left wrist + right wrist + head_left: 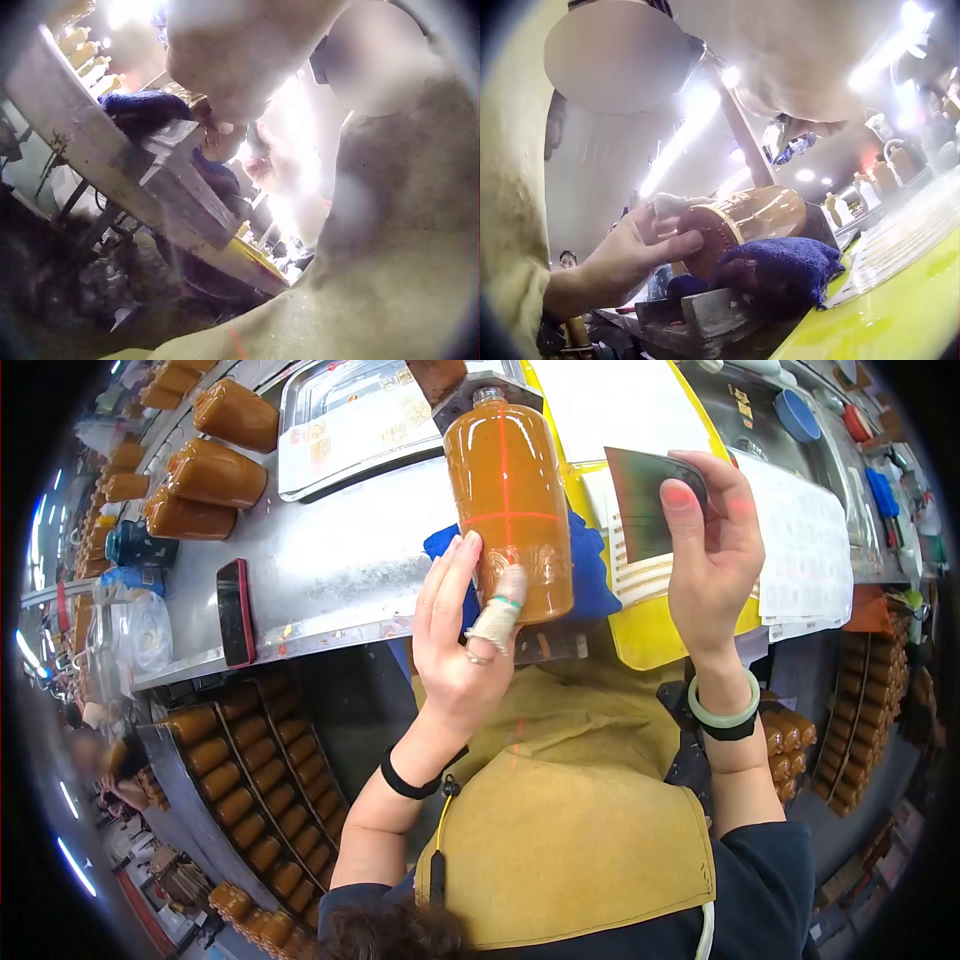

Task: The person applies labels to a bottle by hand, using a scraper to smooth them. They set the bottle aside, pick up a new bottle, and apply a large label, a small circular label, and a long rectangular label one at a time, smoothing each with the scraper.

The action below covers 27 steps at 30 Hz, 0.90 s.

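An amber-brown glossy bottle (505, 485) lies on a blue cloth (595, 580), its neck against a metal block, with a red light cross on its side. My left hand (462, 635) holds its base end, a wrapped finger on top; the right wrist view shows the thumb of this hand (622, 255) against the base of the bottle (769, 214). To the right, my right hand (712, 550) pinches a thin dark sheet (640, 510) between thumb and fingers, raised apart from the bottle.
A phone (235, 612) and several brown bottles (217, 470) stand or lie at the left, near a metal tray (300, 480). White printed sheets (805, 545) and a yellow board (645, 635) lie at the right. Racks of bottles (250, 785) are below the bench.
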Available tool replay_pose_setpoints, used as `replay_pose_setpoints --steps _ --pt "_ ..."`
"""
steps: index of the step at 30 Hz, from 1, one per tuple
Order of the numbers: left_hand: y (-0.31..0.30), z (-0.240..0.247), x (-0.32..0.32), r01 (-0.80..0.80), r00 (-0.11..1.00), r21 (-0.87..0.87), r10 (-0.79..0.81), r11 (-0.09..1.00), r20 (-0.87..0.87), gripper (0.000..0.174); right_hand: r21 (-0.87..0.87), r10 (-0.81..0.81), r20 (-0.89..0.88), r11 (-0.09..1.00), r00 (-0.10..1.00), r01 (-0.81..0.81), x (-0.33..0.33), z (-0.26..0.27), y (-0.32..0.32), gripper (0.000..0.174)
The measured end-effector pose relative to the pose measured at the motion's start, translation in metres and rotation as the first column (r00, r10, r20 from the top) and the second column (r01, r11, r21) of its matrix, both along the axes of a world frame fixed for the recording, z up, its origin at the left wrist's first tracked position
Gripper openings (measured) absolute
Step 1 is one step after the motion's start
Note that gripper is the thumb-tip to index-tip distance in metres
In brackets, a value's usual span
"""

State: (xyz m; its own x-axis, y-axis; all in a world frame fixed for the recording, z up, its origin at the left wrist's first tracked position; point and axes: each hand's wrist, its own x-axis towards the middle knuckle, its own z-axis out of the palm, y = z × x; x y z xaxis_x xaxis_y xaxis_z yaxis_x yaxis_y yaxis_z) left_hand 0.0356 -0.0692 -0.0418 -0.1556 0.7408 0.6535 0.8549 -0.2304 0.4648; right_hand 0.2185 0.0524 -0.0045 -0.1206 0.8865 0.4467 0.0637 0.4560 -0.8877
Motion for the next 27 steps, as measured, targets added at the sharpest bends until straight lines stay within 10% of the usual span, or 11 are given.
replay_pose_setpoints --steps 3,7,12,14,16,20,24,27 --pt "0.0 0.007 -0.004 0.023 0.927 -0.004 -0.023 1.0 -0.374 0.046 -0.071 0.009 -0.031 0.997 0.999 -0.011 -0.004 -0.002 -0.002 0.025" --pt "0.005 0.002 0.022 -0.159 0.984 -0.104 0.148 0.982 -0.102 0.094 -0.105 -0.002 0.01 0.995 1.0 0.003 -0.005 0.0 -0.004 0.025" --pt "0.004 0.016 0.006 -0.072 0.92 -0.072 0.038 0.995 -0.39 0.065 0.014 -0.03 0.014 0.999 0.999 0.03 -0.001 -0.009 0.0 0.02" --pt "0.003 0.013 0.0 -0.024 0.989 -0.088 0.01 0.996 -0.147 0.056 0.082 -0.025 0.038 0.996 0.999 0.022 0.001 -0.019 0.001 0.018" --pt "0.0 0.005 -0.002 -0.031 0.999 -0.079 0.027 0.996 -0.046 0.067 0.486 0.134 0.395 0.809 0.909 -0.331 0.004 -0.028 0.001 0.021" --pt "0.003 -0.002 -0.002 -0.096 0.986 -0.142 0.114 0.985 0.123 0.085 0.509 0.34 0.366 0.706 0.866 -0.492 0.004 -0.02 -0.017 0.026" --pt "-0.002 -0.005 -0.005 -0.026 0.928 -0.265 0.122 0.964 0.352 0.082 0.262 0.211 0.27 0.923 0.939 -0.283 -0.014 -0.015 0.009 0.025" --pt "-0.004 0.002 -0.014 0.039 0.996 -0.13 -0.028 0.991 0.087 0.084 0.686 -0.095 0.425 0.682 0.9 -0.252 -0.008 -0.016 0.027 0.021"
